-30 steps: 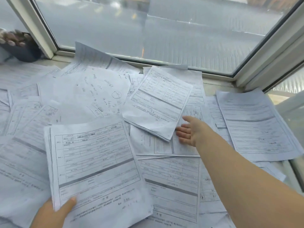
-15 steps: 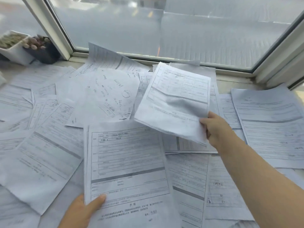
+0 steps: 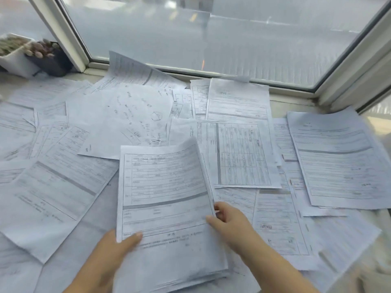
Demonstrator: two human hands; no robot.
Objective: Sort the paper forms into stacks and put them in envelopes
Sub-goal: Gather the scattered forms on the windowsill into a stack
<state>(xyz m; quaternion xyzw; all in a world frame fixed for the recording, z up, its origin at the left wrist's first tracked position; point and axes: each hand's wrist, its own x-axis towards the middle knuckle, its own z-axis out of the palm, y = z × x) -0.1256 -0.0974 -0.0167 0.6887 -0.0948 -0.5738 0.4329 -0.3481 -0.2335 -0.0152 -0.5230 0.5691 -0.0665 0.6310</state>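
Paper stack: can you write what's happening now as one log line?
left hand: holds stack | right hand: grips stack's right edge | loose forms: scattered

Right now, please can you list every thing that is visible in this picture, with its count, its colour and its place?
stack of forms: one stack, white with grey print, front centre, held by both hands.
loose forms: many, too overlapped to count, white with grey print, spread over the whole surface.
handwritten sheet: one, white with dark notes, behind the stack, on other papers.
plant pots: two, one white and one dark, far left corner by the window frame.
window: glass panes in a white frame, along the back and right.
left hand: one, holds the stack at its lower left edge, thumb on top.
right hand: one, holds the stack at its right edge.
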